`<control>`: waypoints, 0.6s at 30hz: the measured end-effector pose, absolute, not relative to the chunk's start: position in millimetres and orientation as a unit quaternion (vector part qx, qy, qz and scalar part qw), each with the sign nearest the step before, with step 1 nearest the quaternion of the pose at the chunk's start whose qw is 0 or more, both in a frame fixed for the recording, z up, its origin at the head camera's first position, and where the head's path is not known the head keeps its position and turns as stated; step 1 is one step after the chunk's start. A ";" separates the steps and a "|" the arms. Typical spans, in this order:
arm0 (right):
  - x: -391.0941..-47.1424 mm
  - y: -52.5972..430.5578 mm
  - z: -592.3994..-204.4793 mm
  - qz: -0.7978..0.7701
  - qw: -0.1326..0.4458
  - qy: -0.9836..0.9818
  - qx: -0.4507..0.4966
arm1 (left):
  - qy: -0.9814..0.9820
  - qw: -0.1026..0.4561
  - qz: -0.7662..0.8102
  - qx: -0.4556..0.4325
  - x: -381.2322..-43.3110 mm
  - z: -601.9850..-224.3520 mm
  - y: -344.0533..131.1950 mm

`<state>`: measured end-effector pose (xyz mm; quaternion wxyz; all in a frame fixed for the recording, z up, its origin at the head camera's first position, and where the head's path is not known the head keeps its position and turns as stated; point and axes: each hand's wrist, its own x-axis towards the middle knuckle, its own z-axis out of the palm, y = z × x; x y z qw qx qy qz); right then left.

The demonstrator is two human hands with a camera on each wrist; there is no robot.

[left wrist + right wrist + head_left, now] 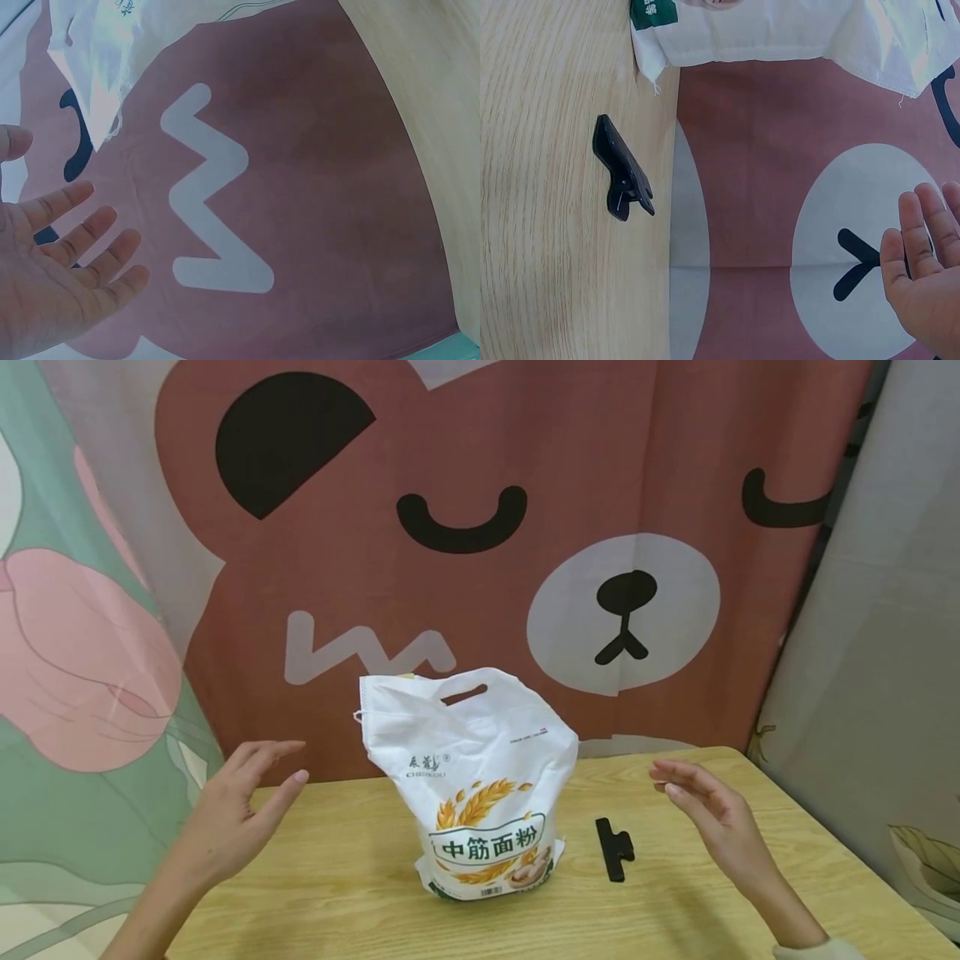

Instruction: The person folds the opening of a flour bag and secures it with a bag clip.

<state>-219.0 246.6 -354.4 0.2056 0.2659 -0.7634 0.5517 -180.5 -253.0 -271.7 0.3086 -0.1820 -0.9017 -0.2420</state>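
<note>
a white flour bag of woven-looking material [480, 752], printed with golden wheat ears and dark chinese lettering, a handle slot cut near its top, stands upright on a light yellow wood-grain table [322, 877]; its upper part slants and creases, with one top corner jutting out to the left and loose thread at that edge; the bag sits between the two bare hands, in contact with neither.

the left hand [232, 810] is raised to the left of the bag, apart from it; its thumb and fingers are spread and loosely extended, the grasp unfilled, the fingertips pointing towards the bag's side; the right hand [716, 818] is raised to the right of the bag, also well apart from it, fingers gently bent and relaxed, likewise gripping nothing; a pale sleeve [817, 950] shows at that arm's wrist.

a black clip with a long straight edge and a short grip tab [613, 850] lies on the table just to the right of the bag's base, between the bag and the right hand, touching neither; behind the bag hangs a reddish-brown cloth with a printed bear face [480, 602]; far to the bag's left is a green cloth with pink shapes [45, 810]; far to its right, a pale grey cloth [862, 652].
</note>
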 end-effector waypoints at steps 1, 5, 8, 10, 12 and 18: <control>-218.6 247.0 -354.5 0.551 0.205 -0.765 0.264 | -0.902 0.307 -0.241 -0.183 -180.5 -271.4 -252.3; -217.7 247.1 -354.6 0.552 0.203 -0.767 0.258 | -0.905 0.305 -0.235 -0.184 -180.7 -270.5 -249.9; -218.9 246.4 -355.2 0.561 0.194 -0.760 0.263 | -0.903 0.313 -0.228 -0.189 -182.2 -269.9 -248.7; -219.7 245.5 -355.5 0.569 0.187 -0.756 0.265 | -0.900 0.319 -0.224 -0.194 -183.3 -268.9 -247.5; -220.4 244.6 -355.9 0.573 0.185 -0.752 0.267 | -0.896 0.327 -0.222 -0.202 -184.4 -268.0 -246.2; -220.7 239.9 -355.3 0.560 0.203 -0.758 0.267 | -0.891 0.333 -0.223 -0.214 -185.5 -265.4 -243.8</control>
